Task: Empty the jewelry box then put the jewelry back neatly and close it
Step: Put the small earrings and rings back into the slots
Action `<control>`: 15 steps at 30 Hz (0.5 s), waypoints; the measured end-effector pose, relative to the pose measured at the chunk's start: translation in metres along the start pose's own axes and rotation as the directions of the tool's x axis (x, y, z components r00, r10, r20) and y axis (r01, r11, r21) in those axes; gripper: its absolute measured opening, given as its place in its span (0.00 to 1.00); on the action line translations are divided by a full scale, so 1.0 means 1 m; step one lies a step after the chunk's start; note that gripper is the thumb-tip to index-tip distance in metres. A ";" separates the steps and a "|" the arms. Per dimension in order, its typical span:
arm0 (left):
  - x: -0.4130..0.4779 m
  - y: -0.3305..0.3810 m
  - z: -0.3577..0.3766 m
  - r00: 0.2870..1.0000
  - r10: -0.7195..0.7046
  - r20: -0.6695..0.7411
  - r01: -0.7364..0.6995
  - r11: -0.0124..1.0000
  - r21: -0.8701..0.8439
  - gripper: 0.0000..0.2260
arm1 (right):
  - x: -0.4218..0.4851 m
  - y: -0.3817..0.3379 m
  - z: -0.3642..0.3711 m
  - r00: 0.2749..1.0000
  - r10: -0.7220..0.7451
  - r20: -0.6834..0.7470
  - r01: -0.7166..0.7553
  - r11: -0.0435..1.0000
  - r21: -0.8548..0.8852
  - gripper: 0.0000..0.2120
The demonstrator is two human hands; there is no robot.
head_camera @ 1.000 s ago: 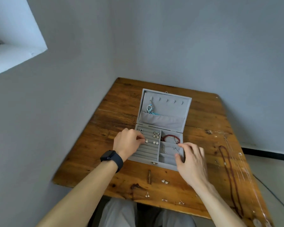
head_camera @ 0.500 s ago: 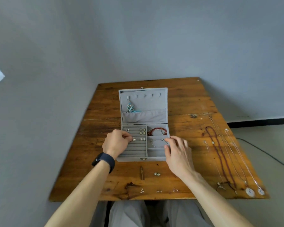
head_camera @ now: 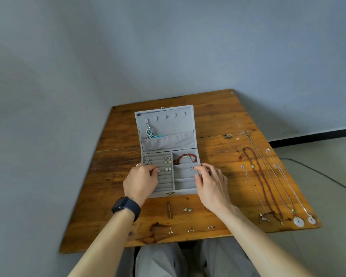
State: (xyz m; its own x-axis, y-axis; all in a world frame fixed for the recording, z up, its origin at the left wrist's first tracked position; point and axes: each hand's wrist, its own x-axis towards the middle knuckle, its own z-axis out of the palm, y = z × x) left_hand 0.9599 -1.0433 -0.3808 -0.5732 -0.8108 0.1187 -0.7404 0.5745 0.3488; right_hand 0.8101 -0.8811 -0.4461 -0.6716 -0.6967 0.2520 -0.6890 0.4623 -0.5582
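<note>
Head view is swung right over the last second. The jewelry box [head_camera: 180,191] is now centred on the table [head_camera: 218,120]. Four necklaces [head_camera: 262,176], laid out lengthwise near the right edge, are brought fully into frame.

Box is not shifted. Its lid [head_camera: 168,122] stands open, with a turquoise pendant [head_camera: 149,132] hung from the leftmost hook.

Left hand [head_camera: 141,181], with a watch [head_camera: 126,206] at the wrist, is kept at the box's left side. Its fingertips are drawn back slightly toward the left end of the ring rolls. Fingers are curled, and a small stud [head_camera: 158,170] is pinched between thumb and forefinger just above the rolls. Other studs are seated in the rolls beside it.

Right hand [head_camera: 212,184] is moved from the near right corner up to the middle right compartment. Fingers are curled, and thumb and forefinger are brought together at the end of a thin silver piece [head_camera: 181,173]. A true grip on it cannot be confirmed.

A red bead bracelet [head_camera: 185,157] is seen in the far right compartment. Loose earrings [head_camera: 187,210] are spread on the table in front of the box.

Little progress is shown in this second: no piece is seen entering or leaving the box. Whether the stud is being lifted out or seated cannot be told. Much jewelry is judged to be still outside the box, and closing is judged some way off.
</note>
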 end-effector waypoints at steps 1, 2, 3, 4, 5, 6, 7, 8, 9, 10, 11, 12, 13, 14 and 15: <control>-0.001 0.002 0.000 1.000 0.012 -0.008 -0.011 1.000 0.025 0.13 | 0.000 0.000 0.000 1.000 0.001 0.000 -0.001 1.000 0.002 0.13; -0.002 0.004 0.000 1.000 0.019 -0.013 -0.018 0.999 0.050 0.13 | 0.000 0.000 0.000 1.000 0.001 -0.001 -0.001 1.000 0.007 0.12; -0.003 0.005 0.000 1.000 0.020 -0.015 -0.019 0.998 0.067 0.13 | 0.000 0.000 0.000 1.000 0.001 -0.001 -0.001 1.000 0.011 0.12; -0.004 0.006 0.000 1.000 0.020 -0.018 -0.019 0.997 0.075 0.13 | 0.000 0.000 0.000 1.000 -0.001 0.000 0.001 1.000 0.014 0.12; -0.004 0.006 0.001 1.000 0.016 -0.020 -0.015 0.997 0.071 0.13 | 0.000 0.000 0.000 1.000 -0.002 0.003 0.002 1.000 0.017 0.12; -0.004 0.006 0.001 1.000 0.012 -0.022 -0.010 0.998 0.062 0.13 | 0.000 0.000 0.000 1.000 -0.004 0.004 0.004 1.000 0.019 0.12; -0.005 0.006 0.002 1.000 0.008 -0.020 -0.007 0.998 0.055 0.13 | -0.001 0.001 0.000 1.000 -0.005 0.003 0.005 1.000 0.021 0.12; -0.005 0.005 0.003 1.000 0.008 -0.016 -0.007 0.999 0.048 0.13 | -0.001 0.001 0.000 1.000 -0.004 0.003 0.004 1.000 0.023 0.12; -0.005 0.005 0.003 1.000 0.009 -0.009 -0.008 0.999 0.042 0.13 | -0.001 0.001 0.000 1.000 -0.002 0.003 0.002 1.000 0.024 0.12; -0.006 0.004 0.003 1.000 0.010 -0.002 -0.010 0.999 0.035 0.13 | -0.001 0.001 0.000 1.000 0.000 0.004 0.000 1.000 0.027 0.12; -0.006 0.004 0.002 1.000 0.010 0.004 -0.010 1.000 0.027 0.13 | -0.001 0.000 -0.001 1.000 0.000 0.004 -0.001 1.000 0.027 0.12; -0.005 0.003 0.002 1.000 0.010 0.010 -0.011 1.000 0.018 0.14 | -0.001 0.000 -0.001 1.000 0.001 0.005 -0.001 1.000 0.027 0.12; -0.005 0.002 0.001 1.000 0.011 0.020 -0.011 1.000 0.010 0.14 | -0.001 0.000 -0.001 1.000 0.001 0.007 -0.001 1.000 0.026 0.12; -0.005 0.001 0.001 0.999 0.014 0.031 -0.014 1.000 0.003 0.15 | 0.000 0.000 -0.002 1.000 0.001 0.011 -0.002 1.000 0.026 0.12; -0.005 0.000 0.000 0.999 0.018 0.044 -0.018 1.000 -0.001 0.16 | -0.001 0.000 -0.002 1.000 0.001 0.016 -0.002 1.000 0.026 0.12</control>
State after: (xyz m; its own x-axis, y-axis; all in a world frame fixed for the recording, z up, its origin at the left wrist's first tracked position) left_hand 0.9626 -1.0391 -0.3814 -0.6012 -0.7946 0.0839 -0.7296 0.5888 0.3479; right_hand 0.8096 -0.8793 -0.4446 -0.6681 -0.7048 0.2387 -0.6805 0.4489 -0.5792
